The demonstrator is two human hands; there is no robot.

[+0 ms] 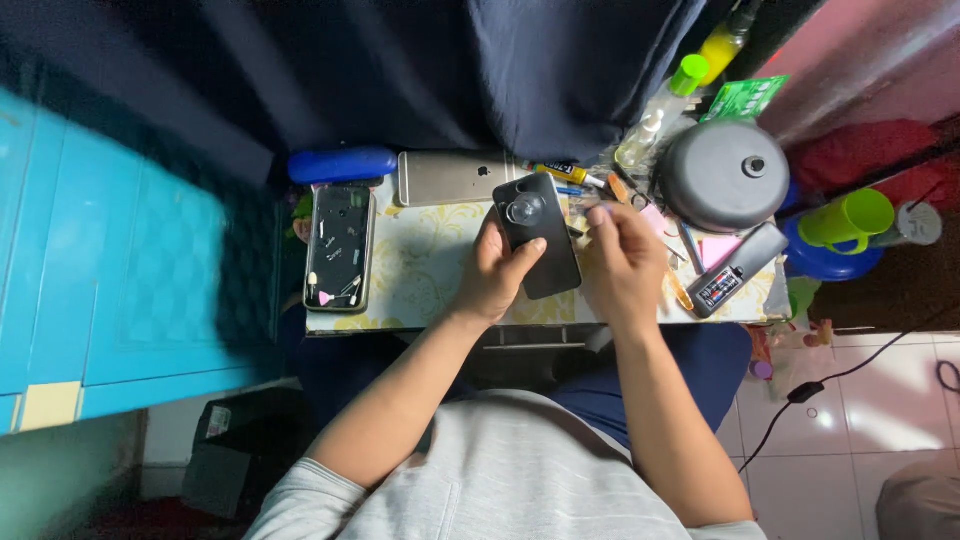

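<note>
My left hand (492, 275) grips a black phone (540, 245) from its left side, holding it just above the small table (420, 275). A clear suction cup (525, 210) sits on the phone's upper part. My right hand (622, 262) hovers beside the phone's right edge with its fingers curled together; whether it pinches something small is unclear.
A second dark phone (340, 247) with small parts on it lies at the table's left. A silver phone (450, 177) and a blue case (343, 164) lie at the back. A grey round lamp base (722, 175), a grey meter (735, 270), bottles, tubes and a green cup (850, 218) crowd the right.
</note>
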